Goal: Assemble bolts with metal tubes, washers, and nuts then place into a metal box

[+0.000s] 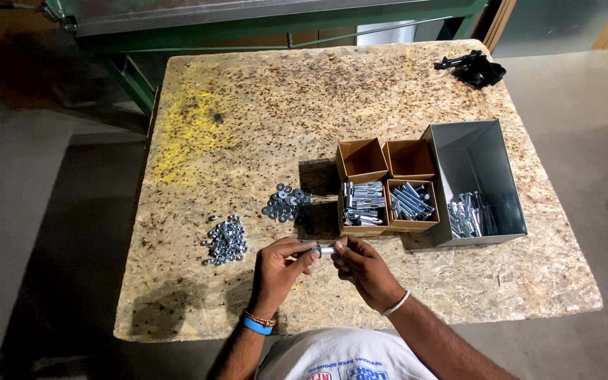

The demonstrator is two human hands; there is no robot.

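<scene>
Bolt (325,250) between hands; washers (286,203), nuts (226,241) nearby.

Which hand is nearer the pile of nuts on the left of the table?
The left hand. It sits just right of the pile of nuts, with bare board between them. The right hand is farther right, beyond the left, both pinching a small metal bolt.

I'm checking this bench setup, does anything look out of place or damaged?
Mostly orderly. The chipboard tabletop carries a yellow stain at its left, and a black clamp-like tool lies alone at the far right corner. Both hands hold a small metal fastener.
</scene>
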